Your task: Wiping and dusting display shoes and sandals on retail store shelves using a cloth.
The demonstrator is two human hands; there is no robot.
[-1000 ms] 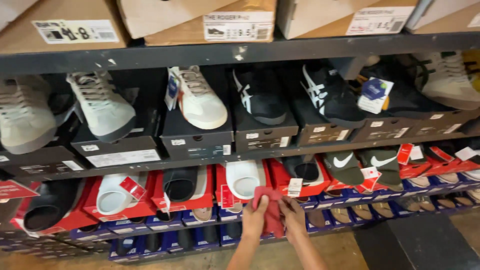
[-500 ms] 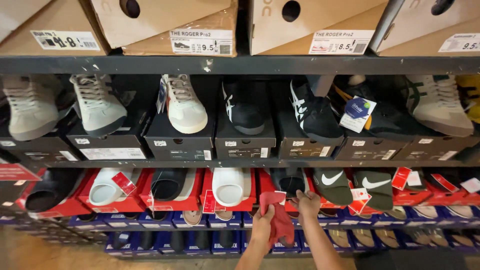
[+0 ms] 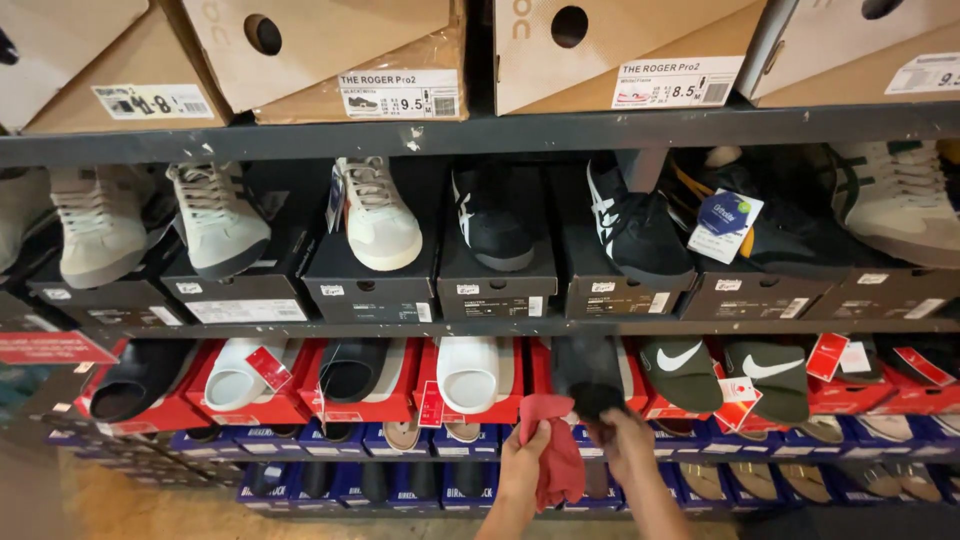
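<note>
The left hand (image 3: 522, 462) grips a red cloth (image 3: 556, 455) hanging just below the middle shelf (image 3: 300, 328). The right hand (image 3: 625, 440) pinches the toe of a black slide sandal (image 3: 588, 372) resting on its red box (image 3: 540, 365).

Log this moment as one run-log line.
left hand: holds red cloth | right hand: grips black slide sandal | sandal on red shoebox
</note>
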